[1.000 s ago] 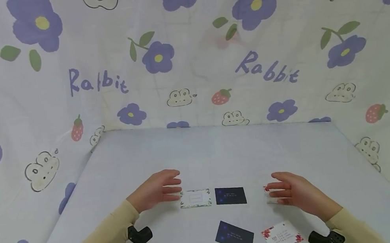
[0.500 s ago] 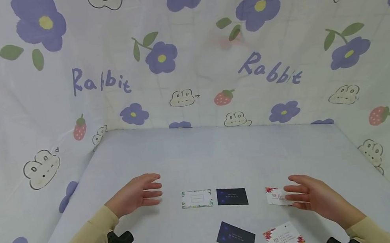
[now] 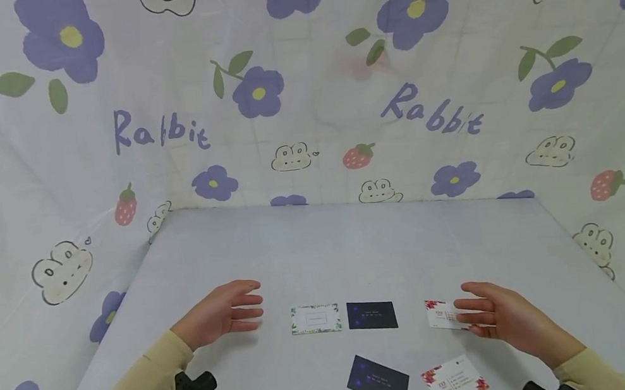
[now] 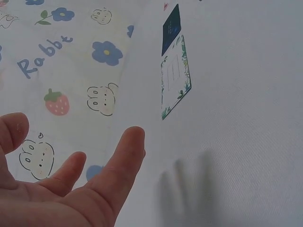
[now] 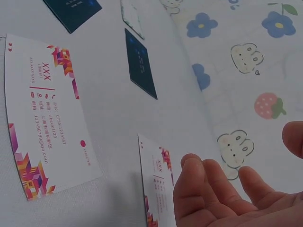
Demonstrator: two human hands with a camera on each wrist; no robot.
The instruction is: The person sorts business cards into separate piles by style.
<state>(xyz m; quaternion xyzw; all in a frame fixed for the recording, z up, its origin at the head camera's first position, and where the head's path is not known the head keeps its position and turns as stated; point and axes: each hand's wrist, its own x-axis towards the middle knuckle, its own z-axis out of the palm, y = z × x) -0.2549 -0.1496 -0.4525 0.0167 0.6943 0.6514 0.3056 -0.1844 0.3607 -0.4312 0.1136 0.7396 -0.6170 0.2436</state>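
Five business cards would be a count, so by kind: a white card with a leafy green border [image 3: 315, 319] lies beside a dark blue card [image 3: 372, 315] in the back row. To their right is a white card with red corner patterns [image 3: 439, 314], partly hidden behind my right hand [image 3: 511, 320]. In front lie a second dark blue card [image 3: 378, 382], set askew, and a second red-patterned white card [image 5: 49, 118]. My left hand [image 3: 219, 314] hovers left of the leafy card, fingers extended, holding nothing. The right hand's fingers are loosely extended above the table, also holding nothing.
The cards lie on a pale table [image 3: 317, 239]. A white cloth [image 3: 313, 93] printed with purple flowers, strawberries and rabbits rises behind it and along both sides. Each wrist wears a black camera mount [image 3: 195, 386].
Both hands have moved apart, the left one leftward from the leafy card and the right one rightward, uncovering more of the red-patterned card. Over the last half second they barely moved.
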